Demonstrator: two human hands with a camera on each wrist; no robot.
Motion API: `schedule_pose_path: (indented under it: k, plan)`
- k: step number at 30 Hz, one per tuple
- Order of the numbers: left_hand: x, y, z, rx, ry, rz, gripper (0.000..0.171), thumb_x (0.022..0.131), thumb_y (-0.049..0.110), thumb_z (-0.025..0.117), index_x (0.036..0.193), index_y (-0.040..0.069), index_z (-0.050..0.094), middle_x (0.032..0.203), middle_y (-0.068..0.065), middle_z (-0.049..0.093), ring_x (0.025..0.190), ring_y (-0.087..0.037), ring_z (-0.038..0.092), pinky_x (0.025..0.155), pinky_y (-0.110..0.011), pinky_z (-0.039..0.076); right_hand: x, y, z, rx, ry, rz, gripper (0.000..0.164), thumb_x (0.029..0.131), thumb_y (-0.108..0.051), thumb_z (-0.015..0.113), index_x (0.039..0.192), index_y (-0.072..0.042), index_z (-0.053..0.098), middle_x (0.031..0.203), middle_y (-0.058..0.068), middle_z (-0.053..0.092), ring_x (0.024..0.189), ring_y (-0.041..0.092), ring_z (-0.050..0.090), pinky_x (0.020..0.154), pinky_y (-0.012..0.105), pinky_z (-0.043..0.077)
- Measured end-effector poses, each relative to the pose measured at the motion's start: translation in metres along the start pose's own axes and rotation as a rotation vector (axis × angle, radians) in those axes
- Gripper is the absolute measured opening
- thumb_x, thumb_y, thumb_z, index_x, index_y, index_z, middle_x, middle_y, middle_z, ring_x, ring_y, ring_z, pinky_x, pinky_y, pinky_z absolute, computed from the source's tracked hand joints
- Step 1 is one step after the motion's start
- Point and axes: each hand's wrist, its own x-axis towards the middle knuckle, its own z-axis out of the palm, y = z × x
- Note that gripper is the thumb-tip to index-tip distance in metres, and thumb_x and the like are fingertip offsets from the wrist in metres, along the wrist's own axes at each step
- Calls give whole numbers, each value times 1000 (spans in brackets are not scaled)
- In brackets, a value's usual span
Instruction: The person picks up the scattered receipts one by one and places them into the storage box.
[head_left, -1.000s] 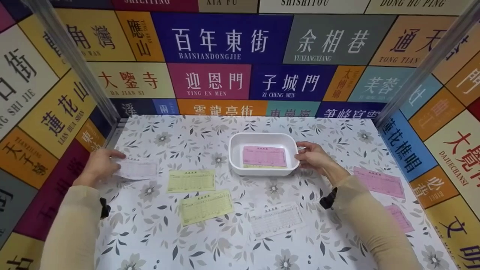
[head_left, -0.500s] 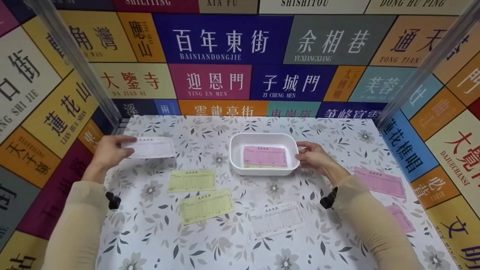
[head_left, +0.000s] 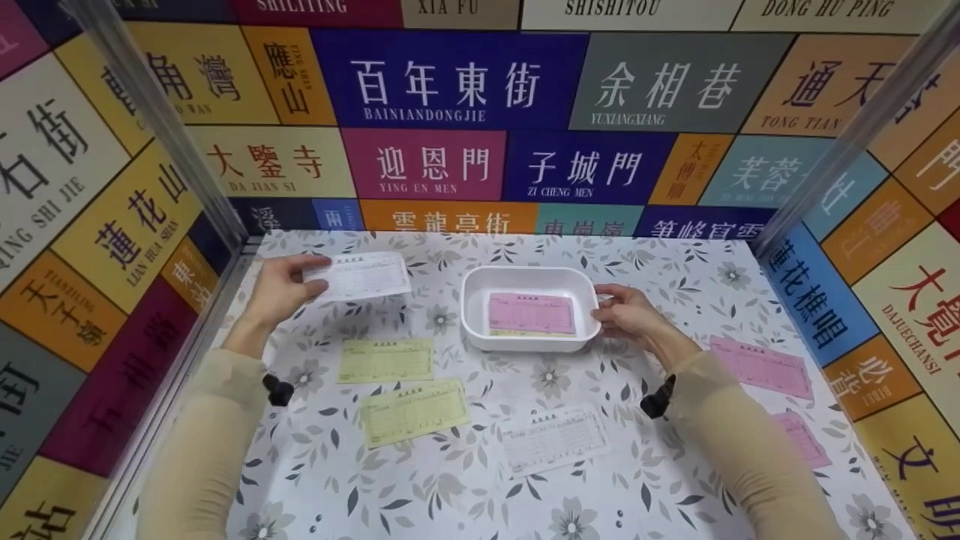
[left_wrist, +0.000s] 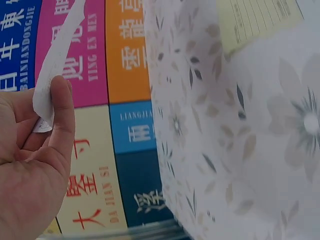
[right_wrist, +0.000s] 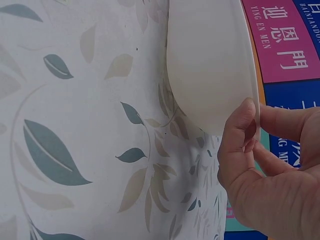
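My left hand [head_left: 283, 291] pinches the left end of a white printed slip [head_left: 364, 276] between thumb and fingers, raised over the back left of the table. In the left wrist view the slip [left_wrist: 59, 60] is seen nearly edge-on and bends slightly. A white plastic tray [head_left: 530, 344] stands right of it, with a pink slip [head_left: 530, 312] lying over a yellow slip [head_left: 510, 332] inside. At the tray's right end, my right hand [head_left: 631, 318] grips the rim with thumb and fingers. The right wrist view shows the thumb [right_wrist: 244, 117] against the outer wall of the tray [right_wrist: 212, 65].
Two yellow slips [head_left: 386, 361] [head_left: 415, 412] lie left of centre on the floral-patterned table. Another white slip [head_left: 553, 441] lies near the front. Two pink slips [head_left: 763, 367] [head_left: 802, 439] are at the right, one partly hidden by the sleeve. Sign-printed panels [head_left: 450, 79] enclose the back and sides.
My left hand has lifted the white slip from the left side and carried it rightward and back, toward the tray. The right hand and tray have stayed in place.
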Motion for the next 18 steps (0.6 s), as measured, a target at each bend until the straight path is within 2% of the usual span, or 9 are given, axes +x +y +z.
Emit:
schedule_pose_path:
  k: [2, 5, 7, 11, 14, 18]
  plan:
    - [4, 5, 12, -19, -13, -4, 47, 96, 1, 78, 143, 3, 75, 121, -24, 78, 71, -5, 55, 65, -15, 54, 0, 0, 0, -7, 0, 1, 75, 102, 0, 70, 172, -5, 41, 106, -3, 59, 80, 7, 67, 72, 22, 64]
    - [12, 13, 32, -47, -37, 0, 49, 96, 1, 79, 144, 4, 75, 125, -25, 79, 74, -7, 58, 66, -16, 54, 1, 1, -1, -7, 9, 3, 74, 102, 0, 70, 171, -6, 43, 107, -2, 59, 80, 8, 67, 72, 22, 64]
    - [17, 18, 47, -63, -51, -4, 49, 95, 2, 79, 144, 6, 76, 116, -23, 79, 73, -8, 56, 65, -17, 53, 1, 2, -1, -13, 7, 4, 74, 102, 0, 70, 171, -6, 42, 108, -2, 59, 80, 8, 68, 72, 22, 64]
    - [24, 32, 76, -104, -78, 11, 48, 94, 2, 81, 141, 9, 78, 93, -8, 73, 69, -11, 51, 60, -19, 48, 1, 2, -1, -25, 10, 12, 74, 102, -1, 70, 170, -7, 43, 108, -2, 60, 79, 7, 67, 71, 22, 63]
    - [31, 44, 98, -151, -105, 54, 46, 93, 2, 82, 138, 9, 80, 85, 0, 71, 67, -11, 49, 59, -20, 45, 1, 1, -1, -25, 9, 11, 74, 102, -1, 70, 171, -6, 43, 105, -3, 59, 79, 7, 66, 72, 22, 64]
    - [38, 61, 126, -196, -146, 94, 45, 92, 0, 82, 137, 8, 81, 84, 0, 71, 67, -11, 50, 59, -20, 44, 0, 0, 0, -29, 3, 2, 74, 102, -1, 70, 171, -6, 43, 103, -4, 60, 79, 8, 66, 74, 24, 65]
